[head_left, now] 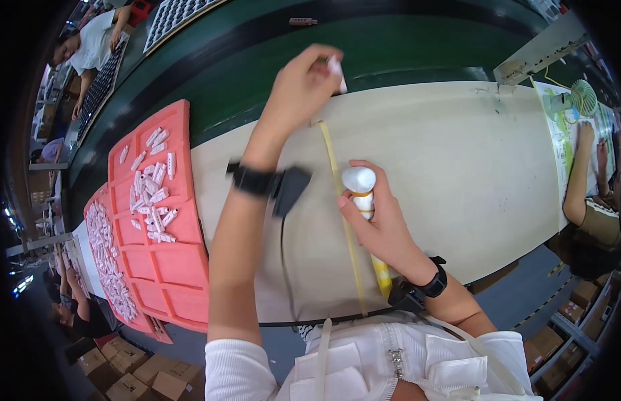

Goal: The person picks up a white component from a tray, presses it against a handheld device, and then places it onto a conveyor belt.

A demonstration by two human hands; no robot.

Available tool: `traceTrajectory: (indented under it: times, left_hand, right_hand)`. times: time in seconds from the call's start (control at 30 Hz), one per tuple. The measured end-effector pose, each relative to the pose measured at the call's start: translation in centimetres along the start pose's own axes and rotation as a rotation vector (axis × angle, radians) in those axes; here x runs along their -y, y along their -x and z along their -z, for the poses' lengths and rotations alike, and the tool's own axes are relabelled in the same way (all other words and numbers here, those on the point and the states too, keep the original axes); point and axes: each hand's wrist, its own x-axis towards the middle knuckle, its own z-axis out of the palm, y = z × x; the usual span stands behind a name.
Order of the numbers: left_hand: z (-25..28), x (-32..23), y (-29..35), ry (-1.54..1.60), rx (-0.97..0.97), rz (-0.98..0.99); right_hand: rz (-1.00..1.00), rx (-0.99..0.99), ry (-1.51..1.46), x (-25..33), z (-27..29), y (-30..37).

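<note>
My left hand (302, 87) is raised at the edge of the green conveyor belt (404, 40). Its fingers pinch a small pale pink, flat oblong piece (336, 73), slightly blurred. Over the pale table (471, 167), my right hand (384, 217) is closed around a white, round-ended cylindrical thing (359, 180) with yellow bands; its exact kind is hard to tell. Below that hand a yellow-and-white checked strip (381, 277) shows, partly hidden by the wrist. Black straps with small boxes sit on both wrists.
Pink compartment trays (164, 264) at the left hold many loose pale pieces. One similar piece (302, 21) lies on the belt. A yellow tape line (334, 157) crosses the table. A metal bracket (541, 50), a small green fan (582, 98) and a co-worker's arm (579, 174) are at right.
</note>
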Motion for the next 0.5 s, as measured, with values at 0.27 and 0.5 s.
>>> traceTrajectory:
  times: [0.27, 0.5]
  left_hand:
    - [-1.2, -2.0, 18.2, -0.082, -0.285, 0.158]
    - [-2.0, -0.7, 20.9, -0.267, -0.390, -0.058]
  right_hand:
    - [-0.016, 0.121, 0.130, 1.8, -1.5, 1.2]
    - [0.076, 0.164, 0.306, 1.2, -2.4, 1.1]
